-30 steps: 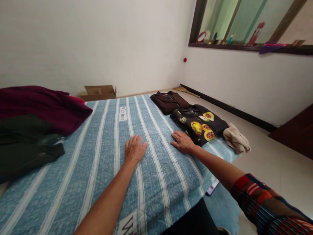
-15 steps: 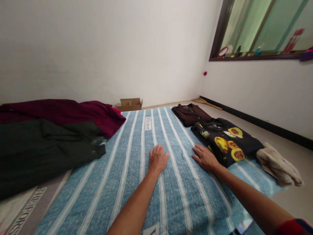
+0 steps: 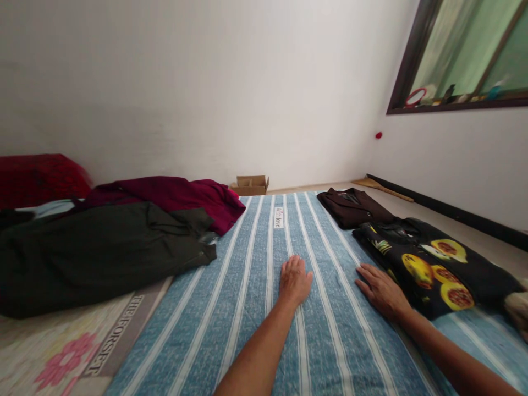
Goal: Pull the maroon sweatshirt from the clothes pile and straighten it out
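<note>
My left hand [image 3: 296, 280] lies palm down on the blue striped sheet [image 3: 256, 286], fingers flat and a little bent, with nothing in it. To its right, my right hand [image 3: 381, 291] rests flat on the sheet with its thumb apart. Its outer side is close to a folded black garment with a yellow fruit print [image 3: 424, 269]; I cannot tell whether they touch. Behind that lies a folded dark brown garment [image 3: 355, 208] with buttons. On the left, a dark green garment [image 3: 103, 247] is spread out, partly over a maroon garment [image 3: 181, 192].
A floral mat [image 3: 45, 346] with lettering shows at the lower left. A red bundle [image 3: 39, 179] sits at the far left. Against the wall is an open cardboard box [image 3: 252, 190]. A beige cloth [image 3: 518, 311] lies at the right edge, below the window [image 3: 466, 60].
The view has turned left, so everything sits further right in the picture. The red bundle and the mat's pink flower have come into sight. Both hands stay at the same places on the sheet.
</note>
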`<state>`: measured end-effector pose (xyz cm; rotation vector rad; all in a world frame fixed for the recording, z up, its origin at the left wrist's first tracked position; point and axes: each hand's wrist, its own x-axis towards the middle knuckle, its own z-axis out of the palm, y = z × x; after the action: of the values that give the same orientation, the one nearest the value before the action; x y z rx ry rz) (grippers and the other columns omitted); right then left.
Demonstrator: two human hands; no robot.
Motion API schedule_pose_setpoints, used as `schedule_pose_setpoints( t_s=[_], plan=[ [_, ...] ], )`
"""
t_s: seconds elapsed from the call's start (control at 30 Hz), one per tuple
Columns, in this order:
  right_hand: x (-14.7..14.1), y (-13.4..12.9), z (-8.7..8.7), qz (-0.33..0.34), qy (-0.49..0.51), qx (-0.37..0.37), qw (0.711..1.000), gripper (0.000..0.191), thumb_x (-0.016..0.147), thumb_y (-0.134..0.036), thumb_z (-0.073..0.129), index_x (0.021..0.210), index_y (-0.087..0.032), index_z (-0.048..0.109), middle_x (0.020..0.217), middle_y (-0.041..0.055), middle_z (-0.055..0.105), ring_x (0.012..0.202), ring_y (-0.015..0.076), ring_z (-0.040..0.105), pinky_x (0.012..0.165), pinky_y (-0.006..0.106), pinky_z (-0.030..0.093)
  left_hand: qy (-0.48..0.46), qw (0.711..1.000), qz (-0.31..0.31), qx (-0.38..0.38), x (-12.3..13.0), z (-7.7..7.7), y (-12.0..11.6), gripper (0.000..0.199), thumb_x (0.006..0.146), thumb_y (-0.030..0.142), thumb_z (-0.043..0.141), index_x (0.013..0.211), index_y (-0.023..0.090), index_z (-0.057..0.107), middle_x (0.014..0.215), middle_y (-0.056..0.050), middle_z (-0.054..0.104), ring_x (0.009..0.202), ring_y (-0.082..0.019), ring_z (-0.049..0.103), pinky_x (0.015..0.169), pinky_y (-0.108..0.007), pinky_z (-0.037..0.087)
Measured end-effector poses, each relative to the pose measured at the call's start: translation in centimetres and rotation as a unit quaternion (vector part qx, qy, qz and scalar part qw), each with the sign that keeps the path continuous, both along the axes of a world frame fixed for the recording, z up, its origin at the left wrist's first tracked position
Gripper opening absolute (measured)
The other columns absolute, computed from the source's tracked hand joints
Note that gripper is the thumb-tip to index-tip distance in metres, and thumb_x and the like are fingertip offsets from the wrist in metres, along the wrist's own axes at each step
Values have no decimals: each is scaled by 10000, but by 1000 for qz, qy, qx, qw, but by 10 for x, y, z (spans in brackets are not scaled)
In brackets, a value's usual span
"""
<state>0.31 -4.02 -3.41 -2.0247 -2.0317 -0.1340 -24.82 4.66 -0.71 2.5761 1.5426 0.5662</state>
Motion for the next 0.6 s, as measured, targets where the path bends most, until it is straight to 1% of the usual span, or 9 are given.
schedule_pose_setpoints(
  t_s=[0.23, 0.37, 0.47, 0.6],
  plan=[
    [0, 1, -4, -7, 3, 4, 1000, 497, 895, -440, 353, 1184, -124, 606, 1273, 131, 555, 1186, 254, 501, 1033, 399, 367, -8, 1000, 4, -14, -1, 2, -5, 280, 844, 312, 484, 1068, 158, 548, 1266, -101, 518, 1232, -227, 403, 1058, -373, 262],
    [0, 1, -6, -8, -5, -5, 1000, 515, 899, -447, 329, 1191, -123, 603, 1272, 127, 556, 1185, 256, 501, 1032, 401, 368, -16, 1000, 4, -21, -2, 4, -6, 286, 842, 313, 481, 1064, 146, 551, 1258, -109, 519, 1235, -233, 392, 1062, -380, 256],
    [0, 1, -7, -12, -11, -11, 1000, 522, 900, -450, 313, 1192, -128, 603, 1274, 120, 556, 1183, 250, 504, 1033, 396, 365, -21, 999, 3, -27, -2, 3, -7, 270, 837, 315, 484, 1046, 160, 553, 1230, -101, 528, 1227, -230, 396, 1058, -379, 264],
    [-1, 3, -10, -19, -18, 0, 1000, 513, 894, -443, 316, 1168, -130, 618, 1249, 118, 575, 1162, 248, 522, 1026, 388, 373, -30, 999, 3, -29, -3, 2, -8, 276, 828, 316, 494, 1048, 158, 551, 1226, -99, 524, 1228, -228, 391, 1065, -375, 253]
  ],
)
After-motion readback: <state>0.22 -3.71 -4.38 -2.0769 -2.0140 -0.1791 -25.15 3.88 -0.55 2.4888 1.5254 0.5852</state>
